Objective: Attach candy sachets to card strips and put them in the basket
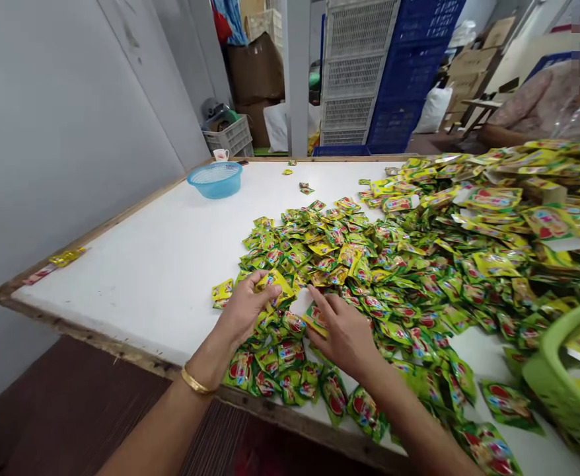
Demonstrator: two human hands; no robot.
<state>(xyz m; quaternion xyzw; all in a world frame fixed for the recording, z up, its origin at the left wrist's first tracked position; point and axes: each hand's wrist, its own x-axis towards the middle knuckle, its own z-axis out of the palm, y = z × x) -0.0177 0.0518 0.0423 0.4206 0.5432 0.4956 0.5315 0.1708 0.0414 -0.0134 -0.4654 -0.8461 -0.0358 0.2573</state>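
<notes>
My left hand [244, 309], a gold bangle at its wrist, pinches a yellow-and-green candy packet [277, 285] between thumb and fingers. Close beside it, my right hand [344, 332] grips a small printed carton [316, 318] whose white flap points toward the left hand. Packet and carton are apart by a small gap. Under and around both hands spreads a heap of shiny green packets [290, 354] with red fruit pictures. Two packets [222, 291] lie just left of my left hand.
A large pile of yellow-green cartons [498, 198] covers the right of the white table [171, 238]. A green basket [562, 377] stands at right front, a blue basket [215, 182] at the back left. A person [552, 99] sits behind the pile. Stacked crates [354, 73] stand beyond.
</notes>
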